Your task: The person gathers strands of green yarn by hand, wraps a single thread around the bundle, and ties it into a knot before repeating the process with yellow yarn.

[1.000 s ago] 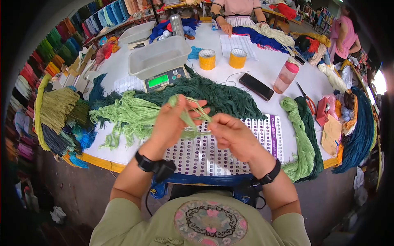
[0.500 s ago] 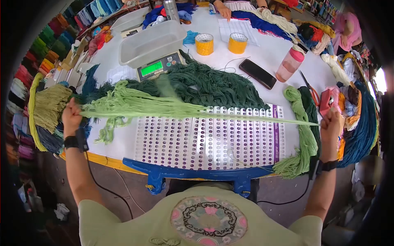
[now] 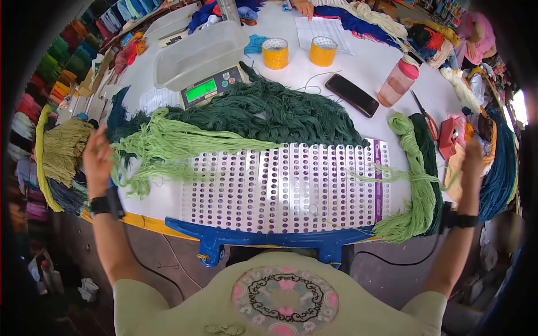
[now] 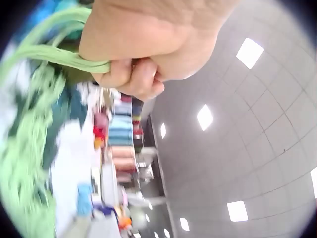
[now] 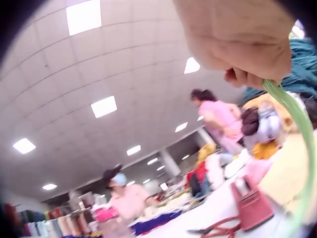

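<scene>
My left hand (image 3: 98, 159), at the table's left edge, grips a bundle of light green yarn (image 4: 69, 58) that loops out of the fist. On the far right, my right hand (image 3: 472, 159) is blurred; its wrist view shows curled fingers holding light green strands (image 5: 300, 119) that hang down. Between the hands the strands lie slack, with a gap over the middle of the white perforated cards (image 3: 280, 190). A light green yarn pile (image 3: 185, 137) lies nearest the left hand. Beside the right hand are a light green skein (image 3: 416, 168) and a dark green one (image 3: 430, 145).
Dark green yarn (image 3: 280, 112) lies behind the cards. Beyond it stand a scale (image 3: 210, 87) with a plastic tub (image 3: 199, 56), two tape rolls (image 3: 275, 53), a phone (image 3: 352, 95) and a pink-lidded bottle (image 3: 399, 81). Scissors (image 3: 430, 123) and a red tape dispenser (image 3: 446, 137) are at right.
The hands were together with the yarn, then spread wide with a taut strand between them. Now the strand is parted in the middle and its lengths sag; the right hand has moved further right.
</scene>
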Demonstrator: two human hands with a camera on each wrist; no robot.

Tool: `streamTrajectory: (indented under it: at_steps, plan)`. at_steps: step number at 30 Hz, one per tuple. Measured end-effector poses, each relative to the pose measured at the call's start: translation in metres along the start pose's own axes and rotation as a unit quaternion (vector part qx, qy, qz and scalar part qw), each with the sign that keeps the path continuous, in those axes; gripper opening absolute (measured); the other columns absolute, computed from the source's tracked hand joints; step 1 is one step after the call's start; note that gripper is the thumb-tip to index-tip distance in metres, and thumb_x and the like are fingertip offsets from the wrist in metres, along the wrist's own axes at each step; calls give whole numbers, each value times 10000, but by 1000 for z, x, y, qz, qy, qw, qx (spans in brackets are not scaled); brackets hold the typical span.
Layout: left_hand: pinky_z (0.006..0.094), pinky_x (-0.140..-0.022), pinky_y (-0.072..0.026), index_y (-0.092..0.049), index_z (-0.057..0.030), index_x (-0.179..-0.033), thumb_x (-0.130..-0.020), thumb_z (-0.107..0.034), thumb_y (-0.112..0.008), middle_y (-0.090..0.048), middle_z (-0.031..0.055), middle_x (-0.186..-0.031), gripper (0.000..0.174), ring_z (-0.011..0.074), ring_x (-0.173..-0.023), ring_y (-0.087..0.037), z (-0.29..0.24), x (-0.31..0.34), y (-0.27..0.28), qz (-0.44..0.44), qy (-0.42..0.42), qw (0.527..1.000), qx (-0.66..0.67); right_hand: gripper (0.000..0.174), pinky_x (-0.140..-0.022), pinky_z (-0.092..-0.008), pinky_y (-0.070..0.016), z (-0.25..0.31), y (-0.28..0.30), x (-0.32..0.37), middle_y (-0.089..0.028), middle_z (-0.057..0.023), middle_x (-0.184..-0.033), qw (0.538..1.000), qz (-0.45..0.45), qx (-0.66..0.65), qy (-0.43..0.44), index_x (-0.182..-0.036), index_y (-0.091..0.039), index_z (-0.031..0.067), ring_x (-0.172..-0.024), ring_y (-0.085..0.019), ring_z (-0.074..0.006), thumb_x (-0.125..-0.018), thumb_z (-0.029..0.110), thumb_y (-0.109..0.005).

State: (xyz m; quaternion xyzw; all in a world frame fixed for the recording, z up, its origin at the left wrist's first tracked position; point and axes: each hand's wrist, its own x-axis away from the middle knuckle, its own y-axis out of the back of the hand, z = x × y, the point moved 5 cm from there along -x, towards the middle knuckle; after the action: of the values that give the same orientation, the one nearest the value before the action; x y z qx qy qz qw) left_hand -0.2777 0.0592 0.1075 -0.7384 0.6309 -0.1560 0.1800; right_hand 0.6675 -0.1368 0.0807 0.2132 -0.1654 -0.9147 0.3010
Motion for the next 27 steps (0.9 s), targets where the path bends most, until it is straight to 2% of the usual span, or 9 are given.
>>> streamTrajectory:
  at_steps: [2,3,4,6,10,13,17,22,27]
  plan:
    - [133,-382,-260,-403,-16,-1380,-947,-123,-525,-551,-30,-771,462,-23,-473,-339,56,22,-107,52,94,990,87,236,-475,-162,-306,92,-114,80,-510,72,-746,987,125,-96,23,-1147,-586,137,-549,-400,-9,-946,221,-495]
    - [122,-385,-269,-433,-23,-1358,-935,-106,-531,-613,2,-890,443,-26,-493,-351,90,23,-138,133,151,971,129,223,-473,-154,-304,107,-159,99,-521,63,-729,946,150,-10,287,-1137,-587,137,-553,-408,-8,-945,220,-510]
    - [116,-404,-292,-414,-27,-1363,-957,-129,-514,-624,6,-954,431,-12,-556,-410,119,29,-170,135,188,972,33,190,-477,-162,-313,136,-194,134,-528,52,-726,940,328,-91,36,-1105,-598,138,-550,-422,-18,-944,201,-519]
    - [122,-377,-269,-513,14,-1241,-943,-108,-532,-627,18,-929,323,-15,-532,-387,179,47,-223,269,327,905,34,92,-561,-242,-470,164,-257,183,-575,13,-772,869,469,-135,82,-965,-596,55,-624,-550,-72,-903,39,-530]
    - [224,-432,-363,-676,0,-905,-821,-144,-640,-664,53,-749,170,78,-476,-475,266,75,-272,274,264,863,-332,90,-577,-339,-494,147,-330,221,-626,-97,-649,862,489,-36,127,-924,-595,88,-594,-635,-198,-904,162,-547]
    - [287,-489,-461,-657,21,-839,-803,-163,-661,-641,66,-633,187,123,-534,-600,283,87,-288,300,40,747,-592,99,-604,-373,-497,133,-345,229,-627,-105,-647,862,491,4,125,-931,-589,123,-607,-642,-249,-914,204,-535]
    - [293,-483,-463,-638,30,-843,-817,-155,-648,-641,78,-631,187,133,-524,-610,283,95,-286,286,-77,763,-574,102,-605,-394,-492,136,-340,231,-616,-111,-636,865,475,27,159,-944,-580,145,-609,-635,-277,-927,231,-529]
    - [246,-413,-363,-598,21,-866,-832,-56,-596,-590,54,-668,84,88,-464,-495,286,97,-286,249,154,897,-331,84,-592,-396,-486,136,-336,229,-604,-98,-598,865,484,-17,133,-950,-564,144,-613,-637,-280,-924,221,-540]
    - [248,-424,-389,-600,27,-803,-835,-52,-565,-577,67,-634,93,104,-457,-510,295,88,-290,275,195,898,-281,278,-571,-355,-477,137,-333,223,-643,-77,-612,880,461,-70,88,-1153,-511,74,-570,-636,-221,-906,185,-572]
